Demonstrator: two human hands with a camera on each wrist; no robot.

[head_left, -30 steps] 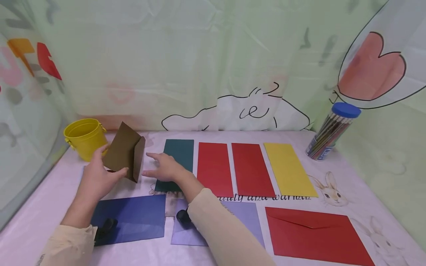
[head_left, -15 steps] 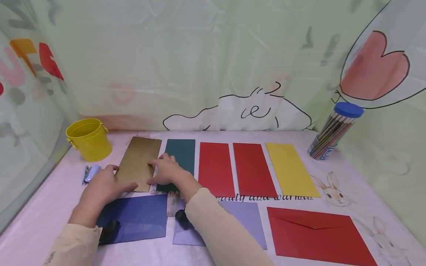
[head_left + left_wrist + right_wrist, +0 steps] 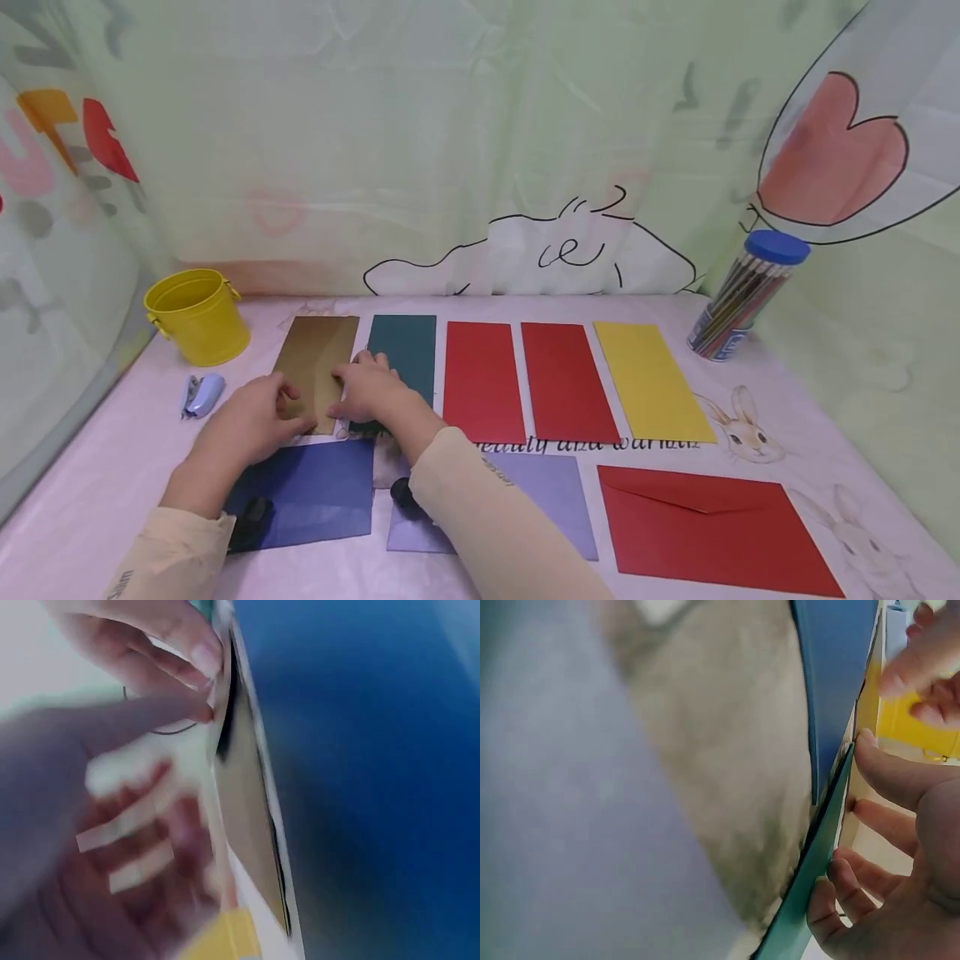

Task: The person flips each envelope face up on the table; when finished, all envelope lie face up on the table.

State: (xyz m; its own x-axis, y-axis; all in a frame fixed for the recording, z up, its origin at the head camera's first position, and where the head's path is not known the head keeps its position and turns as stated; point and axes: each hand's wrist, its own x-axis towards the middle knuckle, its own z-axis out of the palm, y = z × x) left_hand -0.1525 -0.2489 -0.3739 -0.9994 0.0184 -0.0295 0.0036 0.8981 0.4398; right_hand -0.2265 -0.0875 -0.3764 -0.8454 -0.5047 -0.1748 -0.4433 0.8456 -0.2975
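Note:
A brown envelope [image 3: 318, 354] lies on the table at the left end of a row of envelopes. My left hand [image 3: 258, 412] is over its lower left corner, thumb tip on the near edge and the other fingers loosely bent. On its right edge rest the thumb and fingertips of my right hand [image 3: 369, 387], whose other fingers lie over the dark green envelope [image 3: 411, 350]. In the right wrist view, the right hand's fingers [image 3: 881, 825] are spread along the envelope edges. A blue envelope [image 3: 322, 492] lies under my left wrist.
Two red envelopes [image 3: 483, 383] and a yellow envelope [image 3: 654, 379] continue the row. Nearer lie a lilac envelope [image 3: 551, 500] and a larger red envelope [image 3: 712, 529]. A yellow bucket [image 3: 202, 329] and small lilac stapler [image 3: 202, 395] stand left; a blue-lidded pencil tub [image 3: 746, 296] stands back right.
The brown envelope went from raised and tilted in my left hand to flat beside the green one. My left hand then slid right along its near edge; my right hand came onto its right edge.

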